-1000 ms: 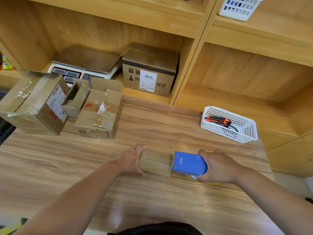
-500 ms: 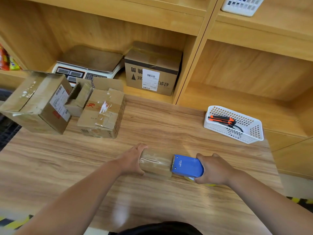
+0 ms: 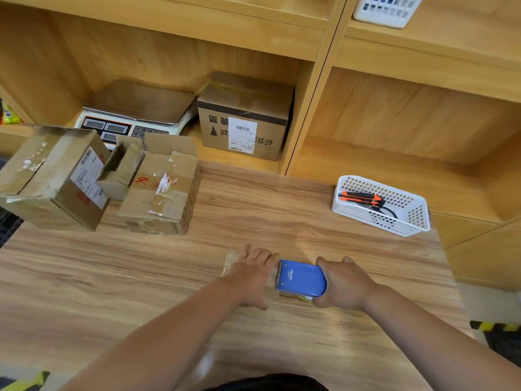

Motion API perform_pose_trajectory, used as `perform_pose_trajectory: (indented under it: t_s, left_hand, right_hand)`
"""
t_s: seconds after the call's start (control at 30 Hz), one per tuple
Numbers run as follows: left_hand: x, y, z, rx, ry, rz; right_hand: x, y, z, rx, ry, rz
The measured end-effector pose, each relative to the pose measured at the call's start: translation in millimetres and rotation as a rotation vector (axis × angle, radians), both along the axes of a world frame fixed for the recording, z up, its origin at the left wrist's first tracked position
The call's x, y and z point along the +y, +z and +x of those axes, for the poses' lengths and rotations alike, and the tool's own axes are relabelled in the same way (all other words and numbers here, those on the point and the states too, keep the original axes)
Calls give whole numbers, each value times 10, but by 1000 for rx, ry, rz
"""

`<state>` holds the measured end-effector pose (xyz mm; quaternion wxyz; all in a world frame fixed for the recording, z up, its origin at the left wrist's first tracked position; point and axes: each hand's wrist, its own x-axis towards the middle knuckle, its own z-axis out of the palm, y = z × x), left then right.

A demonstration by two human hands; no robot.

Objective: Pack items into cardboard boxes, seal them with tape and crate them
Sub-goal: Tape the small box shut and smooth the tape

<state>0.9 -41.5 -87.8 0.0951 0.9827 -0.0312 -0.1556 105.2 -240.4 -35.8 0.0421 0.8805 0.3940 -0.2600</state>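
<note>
Worktop (image 3: 253,215), centre rear: free lane of bare wood between the cardboard boxes (image 3: 162,190) on the left and the white basket (image 3: 375,221) on the right.
Near centre: blocked by left hand (image 3: 251,275), small box (image 3: 231,259), blue tape dispenser (image 3: 301,279) and right hand (image 3: 345,282).
Either side of these: bare wood.

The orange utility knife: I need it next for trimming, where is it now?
In the head view, the orange utility knife lies inside the white basket at the far right of the table, beyond the right hand.
</note>
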Motion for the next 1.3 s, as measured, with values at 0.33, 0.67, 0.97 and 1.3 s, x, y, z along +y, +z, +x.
perform_pose_trajectory:
  t_s: [0.33,0.67,0.97,1.3]
  left_hand:
    - [119,95,-64,-61,213,-421]
    - [296,141,-362,102,353,-740]
    - [405,189,-498,30,405,-855]
    - [520,236,-574,-29,334,-676]
  right_hand:
    - [-82,291,-94,108,-205,154]
    - [252,563,-229,140,-125,227]
    - [452,622,-318,48,-34,180]
    - [422,733,-425,32,23,132]
